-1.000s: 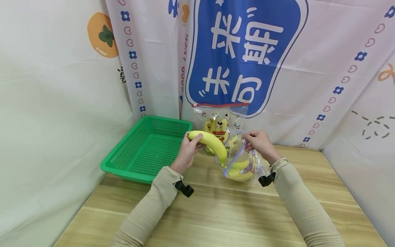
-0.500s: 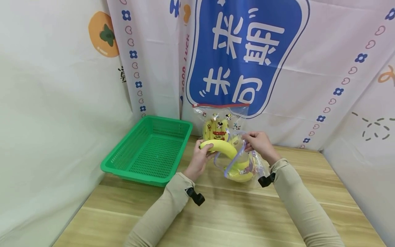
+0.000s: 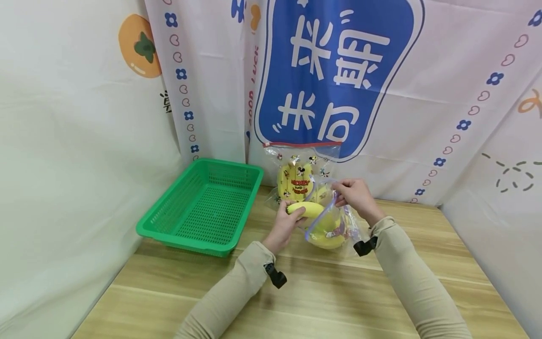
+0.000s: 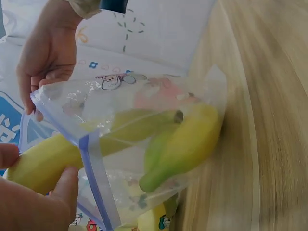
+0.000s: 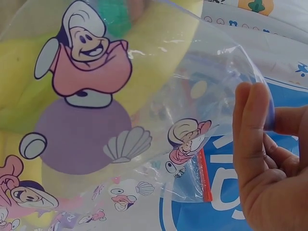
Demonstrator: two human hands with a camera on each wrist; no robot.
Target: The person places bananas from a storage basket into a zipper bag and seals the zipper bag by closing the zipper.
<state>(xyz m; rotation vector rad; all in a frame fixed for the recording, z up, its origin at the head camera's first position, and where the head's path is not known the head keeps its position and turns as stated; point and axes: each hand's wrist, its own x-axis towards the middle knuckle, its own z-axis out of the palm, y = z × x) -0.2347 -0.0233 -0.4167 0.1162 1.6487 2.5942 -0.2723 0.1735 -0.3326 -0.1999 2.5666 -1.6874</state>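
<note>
My left hand [image 3: 284, 225] grips a yellow banana [image 3: 310, 209] near one end. The banana's other end reaches through the mouth of a clear zip bag [image 4: 96, 166] with a purple-blue edge. In the left wrist view, that bag holds more yellow-green bananas [image 4: 187, 144] at its bottom, and the gripped banana lies above them. My right hand [image 3: 357, 197] pinches the bag's upper rim between thumb and fingers, keeping the mouth apart. Cartoon prints on the bag face the right wrist view.
Behind the hands, a second clear bag [image 3: 296, 162] with a red zip stands against the curtain, with bananas inside. A green plastic basket [image 3: 182, 240] sits to the left on the wooden table [image 3: 330, 301]. Printed cloth [image 3: 381, 136] hangs along the back.
My left hand has moved right and down, carrying the banana from in front of the bag's mouth to inside it. My right hand keeps its hold on the rim, almost still.
</note>
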